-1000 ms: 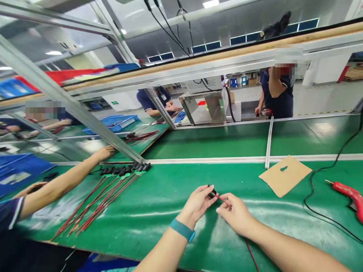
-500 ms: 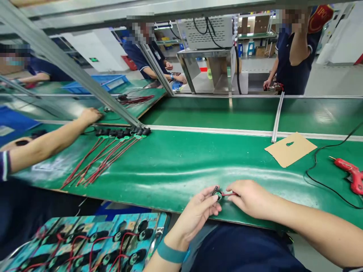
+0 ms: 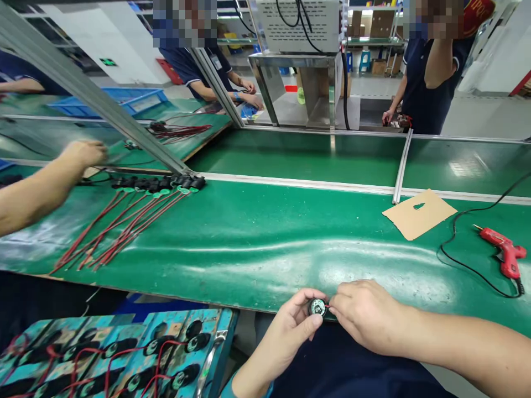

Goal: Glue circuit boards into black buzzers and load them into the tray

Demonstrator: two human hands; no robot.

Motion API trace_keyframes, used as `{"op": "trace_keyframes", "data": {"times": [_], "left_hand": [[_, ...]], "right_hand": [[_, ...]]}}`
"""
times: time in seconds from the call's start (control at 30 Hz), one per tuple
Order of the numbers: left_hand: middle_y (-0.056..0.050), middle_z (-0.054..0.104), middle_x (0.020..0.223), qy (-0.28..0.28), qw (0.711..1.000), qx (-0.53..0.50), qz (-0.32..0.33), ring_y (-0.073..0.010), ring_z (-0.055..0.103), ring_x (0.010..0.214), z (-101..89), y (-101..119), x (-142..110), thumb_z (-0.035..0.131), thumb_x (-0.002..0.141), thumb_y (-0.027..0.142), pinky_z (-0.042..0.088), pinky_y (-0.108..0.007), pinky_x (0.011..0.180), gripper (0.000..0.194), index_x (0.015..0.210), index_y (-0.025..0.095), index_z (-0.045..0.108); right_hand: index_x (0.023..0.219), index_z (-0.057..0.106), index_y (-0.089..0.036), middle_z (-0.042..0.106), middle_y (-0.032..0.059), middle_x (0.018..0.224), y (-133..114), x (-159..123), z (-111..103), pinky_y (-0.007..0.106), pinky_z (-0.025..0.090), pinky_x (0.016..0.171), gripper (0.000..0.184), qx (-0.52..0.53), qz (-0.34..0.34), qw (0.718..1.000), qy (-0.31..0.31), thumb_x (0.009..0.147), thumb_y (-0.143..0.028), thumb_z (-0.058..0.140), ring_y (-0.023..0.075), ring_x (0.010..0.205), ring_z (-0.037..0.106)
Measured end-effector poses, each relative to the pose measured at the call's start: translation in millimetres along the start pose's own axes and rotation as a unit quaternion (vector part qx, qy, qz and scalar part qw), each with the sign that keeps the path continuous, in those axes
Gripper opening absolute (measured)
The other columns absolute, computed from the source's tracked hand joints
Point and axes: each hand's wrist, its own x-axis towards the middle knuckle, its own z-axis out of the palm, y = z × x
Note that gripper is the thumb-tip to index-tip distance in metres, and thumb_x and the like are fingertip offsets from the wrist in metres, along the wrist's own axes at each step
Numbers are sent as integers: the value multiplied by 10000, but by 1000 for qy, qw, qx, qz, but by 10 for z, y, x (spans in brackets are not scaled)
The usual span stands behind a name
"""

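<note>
Close to the front edge of the green bench, my left hand (image 3: 290,329) is closed around a small round black housing (image 3: 317,307) with a circuit board facing up at me. My right hand (image 3: 367,315) pinches a short visible bit of red wire (image 3: 327,306) right where it leaves the housing; the rest of the wire is hidden by that hand. On the bench to the left lies a row of black housings (image 3: 166,182) with long red wires (image 3: 128,235) trailing towards the front edge.
A teal fixture (image 3: 222,323) at lower left holds several black parts with red wires. On the right lie a red glue gun (image 3: 501,249) with a black cord and a piece of cardboard (image 3: 409,221). A co-worker's hand (image 3: 85,152) reaches in from the left.
Both my hands are lower, nearer my lap, and my right fingers have closed in on the housing, leaving less red wire visible. The co-worker's arm at left has shifted left.
</note>
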Motion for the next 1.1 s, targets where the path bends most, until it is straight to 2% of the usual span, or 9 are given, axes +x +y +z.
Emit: {"op": "trace_keyframes", "data": {"times": [0.13,0.2,0.3,0.37,0.47,0.67,0.9,0.97,1.1], "left_hand": [[-27,642,880,-12,1000,28,7,-164,571,781,40,40,-15,775,836,426,487,-270,745,347,1110,223,707],[-68,672,1053,-15,999,39,23,-223,605,992,52,49,-21,761,853,400,486,-302,891,313,1114,232,718],[-96,614,1312,-25,997,61,40,-287,540,1237,64,56,-38,712,897,381,443,-339,1020,280,1143,247,715],[-95,617,1298,-36,996,74,34,-278,567,1184,67,65,-56,676,924,390,456,-345,989,304,1198,259,688],[-77,648,1157,-53,995,84,19,-232,599,1004,64,91,-84,630,952,419,476,-337,907,357,1275,266,633],[-32,609,926,-55,994,97,1,-181,552,830,80,188,-109,524,995,486,445,-300,816,347,1194,238,663],[-21,598,844,-29,997,60,-37,-171,531,767,134,104,-72,537,984,502,443,-295,759,336,1110,225,678],[-20,595,819,-17,999,26,-42,-168,531,743,145,42,-52,542,977,515,447,-293,730,344,1084,218,678],[-28,600,826,-8,999,-26,-43,-163,532,745,154,-37,-15,539,978,518,452,-277,683,349,1057,208,677]], "right_hand": [[851,670,-175,669,51,754,-13,-36,-59,330,411,606,234,7,0,1000,-1,965,-182,466,181,617,583],[859,671,-172,674,53,755,-15,-46,-82,333,406,603,220,19,-1,1000,5,952,-178,472,184,612,578],[874,674,-167,679,52,767,-7,-46,-100,330,385,595,206,42,-6,999,3,934,-169,477,181,619,567],[848,668,-170,673,43,754,5,-33,-108,321,367,587,207,70,3,998,-5,927,-166,477,169,611,547],[745,623,-183,633,13,689,29,6,-135,286,373,593,204,159,37,986,-20,894,-137,492,143,600,518],[628,561,-181,596,-17,620,74,106,-242,229,381,576,214,313,113,940,-71,835,-133,537,109,566,511],[649,603,-182,552,-45,579,151,138,-248,209,355,511,184,375,133,911,-113,820,-139,553,92,522,475],[663,618,-183,559,-49,585,176,125,-238,208,348,499,161,376,132,910,-113,802,-116,570,91,517,470],[791,692,-185,659,-28,692,210,93,-293,216,397,573,130,369,120,917,-85,837,-107,598,113,616,569]]}}
